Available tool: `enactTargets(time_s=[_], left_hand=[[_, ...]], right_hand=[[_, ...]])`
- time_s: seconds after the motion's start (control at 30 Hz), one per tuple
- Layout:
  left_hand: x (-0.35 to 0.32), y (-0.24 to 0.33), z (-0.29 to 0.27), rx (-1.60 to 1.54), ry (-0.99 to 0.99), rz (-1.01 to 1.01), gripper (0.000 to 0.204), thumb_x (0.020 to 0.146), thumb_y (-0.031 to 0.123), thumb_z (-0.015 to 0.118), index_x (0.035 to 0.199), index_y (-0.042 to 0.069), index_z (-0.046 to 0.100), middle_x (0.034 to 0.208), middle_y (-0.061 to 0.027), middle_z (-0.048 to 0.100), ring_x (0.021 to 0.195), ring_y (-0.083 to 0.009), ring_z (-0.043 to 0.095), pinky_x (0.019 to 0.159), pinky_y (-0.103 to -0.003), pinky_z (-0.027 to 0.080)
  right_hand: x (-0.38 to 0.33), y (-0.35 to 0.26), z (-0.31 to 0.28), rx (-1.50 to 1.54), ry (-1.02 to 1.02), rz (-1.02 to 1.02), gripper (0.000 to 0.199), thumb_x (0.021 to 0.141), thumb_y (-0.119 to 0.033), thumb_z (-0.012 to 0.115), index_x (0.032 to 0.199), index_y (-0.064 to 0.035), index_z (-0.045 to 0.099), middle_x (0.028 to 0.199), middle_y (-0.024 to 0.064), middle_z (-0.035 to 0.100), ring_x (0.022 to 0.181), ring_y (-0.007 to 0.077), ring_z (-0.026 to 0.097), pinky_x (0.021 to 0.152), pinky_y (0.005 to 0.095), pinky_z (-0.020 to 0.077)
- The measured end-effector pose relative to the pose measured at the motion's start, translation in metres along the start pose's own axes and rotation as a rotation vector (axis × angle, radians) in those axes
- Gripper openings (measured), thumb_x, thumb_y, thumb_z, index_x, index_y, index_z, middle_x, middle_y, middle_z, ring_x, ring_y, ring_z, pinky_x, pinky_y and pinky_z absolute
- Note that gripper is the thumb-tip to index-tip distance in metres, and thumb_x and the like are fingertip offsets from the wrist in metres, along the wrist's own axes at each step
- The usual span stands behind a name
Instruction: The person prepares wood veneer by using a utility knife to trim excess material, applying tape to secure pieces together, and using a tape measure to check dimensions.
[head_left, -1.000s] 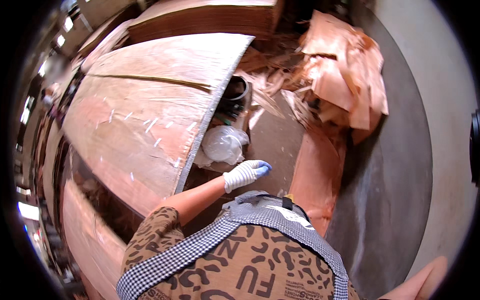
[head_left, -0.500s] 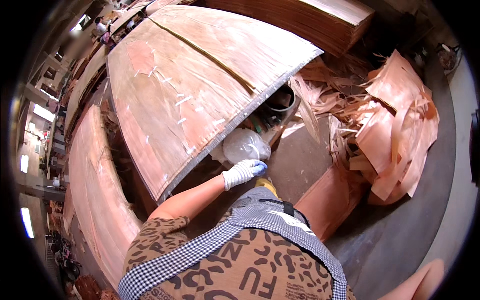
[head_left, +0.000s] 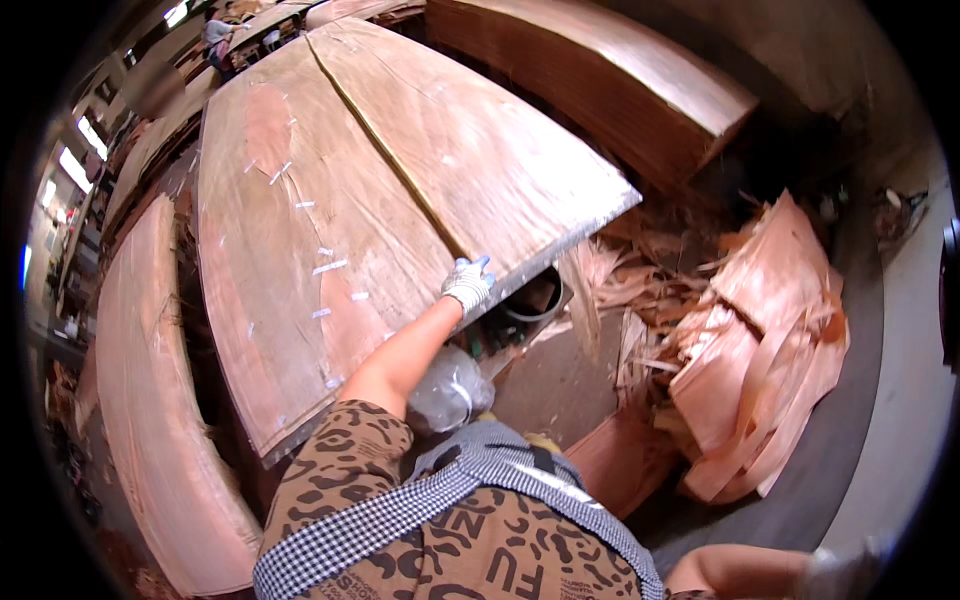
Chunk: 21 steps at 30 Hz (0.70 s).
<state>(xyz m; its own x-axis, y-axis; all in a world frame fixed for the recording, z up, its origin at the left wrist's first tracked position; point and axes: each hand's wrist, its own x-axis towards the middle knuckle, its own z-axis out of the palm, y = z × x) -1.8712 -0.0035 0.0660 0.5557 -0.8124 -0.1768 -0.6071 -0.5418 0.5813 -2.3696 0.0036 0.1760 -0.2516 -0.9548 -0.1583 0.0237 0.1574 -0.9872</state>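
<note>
Gloved left hand (head_left: pixel 467 283) on veneer sheet (head_left: pixel 330 220) edge; scrap pile (head_left: pixel 760 340) nearby

Grey concrete floor (head_left: pixel 800 500) runs down right side of frame. Directly on it, centre-right: loose heap of torn reddish-brown veneer scraps (head_left: pixel 760 340). Upper centre: tall stack of thin brown wood sheets (head_left: pixel 600 90). Lower left: curved stack of reddish veneer sheets (head_left: pixel 150 400).

White gloves (head_left: pixel 467 283), leopard-print top (head_left: pixel 440 540), gingham straps (head_left: pixel 400 510).
</note>
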Motion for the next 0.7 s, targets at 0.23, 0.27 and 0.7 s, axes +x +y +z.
enactTargets(time_s=[0.23, 0.27, 0.7], left_hand=[[0.048, -0.041, 0.028, -0.082, 0.208, -0.355, 0.032, 0.079, 0.033, 0.044, 0.094, 0.009, 0.060, 0.092, -0.0190, 0.059, 0.088, -0.0322, 0.057, 0.079, -0.040, 0.044], [0.038, -0.023, 0.034, -0.150, 0.317, -0.250, 0.027, 0.079, 0.028, 0.045, 0.083, 0.006, 0.059, 0.075, -0.0178, 0.059, 0.073, -0.0314, 0.058, 0.069, -0.040, 0.045], [-0.164, 0.010, -0.014, -0.743, 0.499, -0.147, 0.027, 0.084, 0.014, 0.050, 0.108, 0.002, 0.055, 0.101, -0.0161, 0.060, 0.089, -0.0216, 0.058, 0.078, -0.031, 0.045]], right_hand=[[0.073, 0.003, 0.112, 0.273, -0.542, 0.169, 0.017, 0.081, -0.019, 0.057, 0.088, -0.0040, 0.057, 0.069, 0.0018, 0.053, 0.054, 0.0075, 0.045, 0.044, 0.0187, 0.0356], [0.061, 0.001, 0.135, 0.139, -0.662, 0.284, 0.020, 0.081, -0.024, 0.059, 0.085, -0.0044, 0.059, 0.064, -0.0009, 0.053, 0.045, 0.0057, 0.043, 0.038, 0.0166, 0.0315], [0.028, 0.016, 0.261, -0.396, -1.468, 0.358, 0.038, 0.076, -0.012, 0.062, 0.111, -0.0087, 0.048, 0.053, -0.0038, 0.042, 0.040, 0.0060, 0.038, 0.037, 0.0208, 0.0342]])
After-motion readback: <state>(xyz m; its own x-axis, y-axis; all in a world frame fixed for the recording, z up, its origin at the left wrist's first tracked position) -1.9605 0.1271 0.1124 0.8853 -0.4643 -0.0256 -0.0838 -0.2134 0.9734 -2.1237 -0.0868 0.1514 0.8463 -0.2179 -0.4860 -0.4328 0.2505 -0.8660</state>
